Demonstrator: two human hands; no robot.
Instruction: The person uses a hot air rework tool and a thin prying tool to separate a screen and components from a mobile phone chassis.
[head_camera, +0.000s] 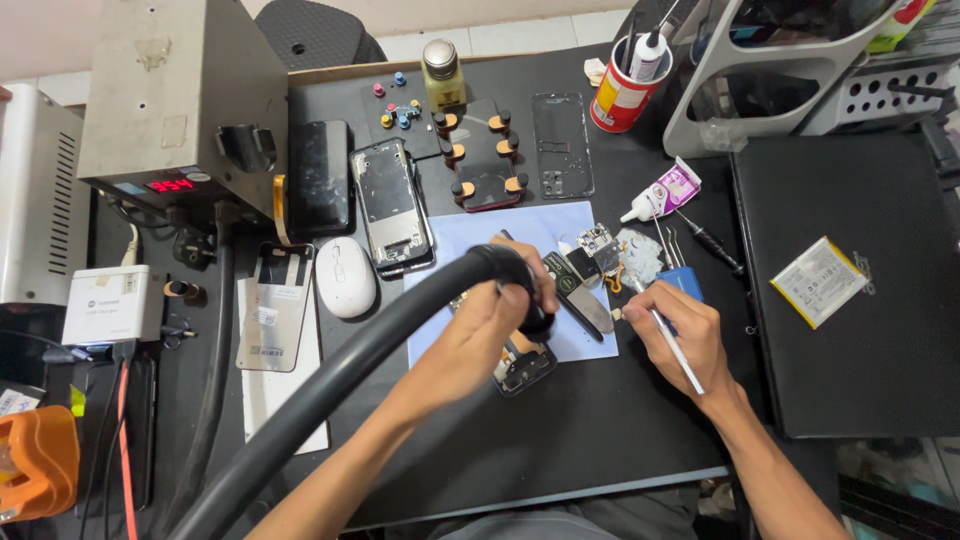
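heating step judged underway: thick black hot-air hose (400, 320) gripped in left hand (495, 320) over dark opened phone (525, 365), thin white-handled tool (675, 345) pinched in right hand (685, 335); steady nozzle aim needed next.

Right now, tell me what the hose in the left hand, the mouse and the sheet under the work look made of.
Hose: looks like black rubber or soft plastic, matt, bending smoothly in the left hand. Mouse: white plastic, smooth with a soft sheen. Sheet: pale blue, flat and matt, probably paper or a thin mat; the view leaves it open.

Left hand (500, 315) clenched, right hand (683, 330) pinching.
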